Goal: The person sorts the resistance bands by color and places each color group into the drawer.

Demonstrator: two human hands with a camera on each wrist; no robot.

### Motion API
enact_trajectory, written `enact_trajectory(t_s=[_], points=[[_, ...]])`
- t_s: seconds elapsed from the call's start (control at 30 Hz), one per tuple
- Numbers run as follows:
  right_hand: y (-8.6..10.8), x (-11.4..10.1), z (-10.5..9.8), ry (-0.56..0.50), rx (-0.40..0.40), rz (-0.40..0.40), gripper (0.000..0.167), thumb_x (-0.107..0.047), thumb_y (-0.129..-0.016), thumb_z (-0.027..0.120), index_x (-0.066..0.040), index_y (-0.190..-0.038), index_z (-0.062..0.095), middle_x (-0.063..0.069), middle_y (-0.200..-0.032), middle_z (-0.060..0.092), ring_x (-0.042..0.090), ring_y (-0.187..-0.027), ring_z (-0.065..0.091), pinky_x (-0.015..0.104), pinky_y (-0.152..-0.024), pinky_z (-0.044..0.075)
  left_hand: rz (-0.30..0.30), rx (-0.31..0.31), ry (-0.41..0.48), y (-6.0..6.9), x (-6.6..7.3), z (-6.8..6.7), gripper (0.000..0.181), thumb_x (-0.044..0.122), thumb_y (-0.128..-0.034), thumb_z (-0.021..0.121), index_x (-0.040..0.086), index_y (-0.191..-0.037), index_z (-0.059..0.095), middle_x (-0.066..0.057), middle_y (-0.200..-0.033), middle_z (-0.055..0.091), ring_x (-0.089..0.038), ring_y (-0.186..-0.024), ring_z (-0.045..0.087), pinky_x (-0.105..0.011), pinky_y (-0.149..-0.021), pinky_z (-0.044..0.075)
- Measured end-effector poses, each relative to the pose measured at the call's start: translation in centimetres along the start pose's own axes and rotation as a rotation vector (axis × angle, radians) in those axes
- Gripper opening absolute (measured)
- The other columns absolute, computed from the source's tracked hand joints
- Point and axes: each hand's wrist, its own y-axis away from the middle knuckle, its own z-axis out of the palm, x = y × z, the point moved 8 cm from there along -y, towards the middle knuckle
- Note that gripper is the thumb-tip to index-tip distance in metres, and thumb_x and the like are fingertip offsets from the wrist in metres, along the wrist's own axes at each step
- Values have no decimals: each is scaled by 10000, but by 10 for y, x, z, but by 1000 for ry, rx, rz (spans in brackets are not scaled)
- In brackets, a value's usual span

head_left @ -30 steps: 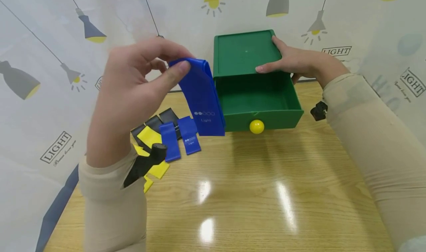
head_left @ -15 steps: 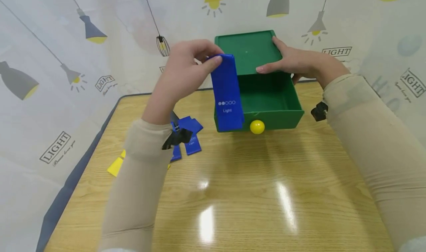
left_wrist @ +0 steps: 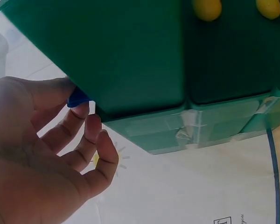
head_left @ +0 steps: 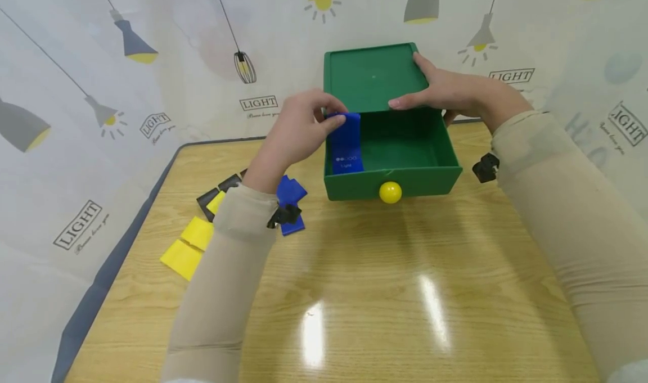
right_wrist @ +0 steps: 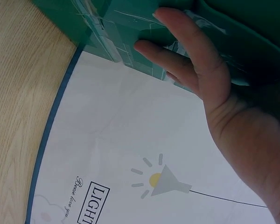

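Observation:
My left hand (head_left: pixel 304 127) pinches the top of a folded blue resistance band (head_left: pixel 349 141) printed "Light". The band's lower part hangs inside the pulled-out green drawer (head_left: pixel 349 186), along its left side. In the left wrist view, only a blue tip (left_wrist: pixel 78 98) shows between thumb and fingers beside the green wall. On the green cabinet (head_left: pixel 372 73), my right hand (head_left: pixel 450 93) rests at the right corner, thumb across the top. The right wrist view shows that hand's extended fingers (right_wrist: pixel 196 42) against the cabinet's side. A yellow knob (head_left: pixel 390 192) sits on the drawer front.
Left of the drawer, on the wooden table (head_left: pixel 374 293), lie more blue bands (head_left: pixel 290 192), yellow bands (head_left: pixel 182 258) and black bands (head_left: pixel 205 200), partly hidden by my left forearm. A lamp-patterned cloth (head_left: pixel 202 102) stands behind. Two more yellow knobs (left_wrist: pixel 207 9) show in the left wrist view.
My left hand has carried the blue band rightward to the drawer, then lowered it, so its printed end is now behind the drawer front. The right hand has stayed on the cabinet.

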Motion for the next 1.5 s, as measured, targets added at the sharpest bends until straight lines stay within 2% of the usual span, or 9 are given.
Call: enact_trajectory(t_s=[0.13,0.4,0.63,0.87,1.03,1.13,1.3,1.5], points=[[1,0,-1,5,-1,5,1277,-710,-924,660,-462,-1523,-441,158,-1780,-208,534,-1612,179,744,-1125,438,27,-6,-14,1,0,5,216,212,-1071,659,105,-1219,776,-68,-1143,618,-251,-1050,515,-351,-854,451],[1,0,0,-1,-7,0,1271,-708,-927,655,-461,-1525,-439,150,-1778,-222,543,-1614,162,764,-1116,428,22,9,-40,0,-8,13,220,218,-1042,709,130,-1231,778,-68,-1083,423,-250,-1006,440,-343,-845,397],[3,-3,0,-4,-8,-3,1273,-701,-928,659,-460,-1525,-439,150,-1778,-222,542,-1613,170,759,-1110,438,17,58,-13,-3,-11,12,164,174,-1035,714,103,-1172,769,-85,-1123,498,-254,-1008,465,-360,-855,428],[3,-3,-1,-6,2,-8,1268,-690,-931,664,-463,-1531,-430,143,-1779,-221,539,-1616,165,758,-1110,439,3,114,100,-3,-19,2,183,204,-1048,697,123,-1204,748,-88,-1147,557,-232,-945,474,-333,-780,403],[2,-3,-1,-12,0,-7,1269,-687,-929,669,-476,-1526,-430,133,-1778,-232,536,-1617,158,759,-1113,435,-35,150,213,1,-35,-13,200,251,-1053,689,159,-1224,738,-40,-1119,560,-204,-933,506,-327,-764,413],[1,-2,-1,-16,1,-7,1270,-687,-928,671,-480,-1524,-431,126,-1776,-242,539,-1619,150,770,-1117,421,-68,171,252,5,-44,-23,202,275,-1055,683,179,-1225,734,-4,-1095,557,-185,-953,519,-324,-767,422],[2,-2,-1,-17,3,-10,1266,-685,-929,669,-484,-1522,-432,123,-1774,-248,542,-1620,144,777,-1117,414,-147,202,271,13,-63,-38,193,297,-1052,685,196,-1210,728,30,-1063,561,-181,-981,538,-328,-765,443],[3,-2,-2,-18,2,-12,1259,-682,-934,664,-486,-1520,-433,125,-1774,-248,544,-1619,146,775,-1116,417,-234,198,258,21,-99,-43,257,334,-1054,680,170,-1247,725,22,-1132,591,-191,-1015,568,-335,-817,473]])
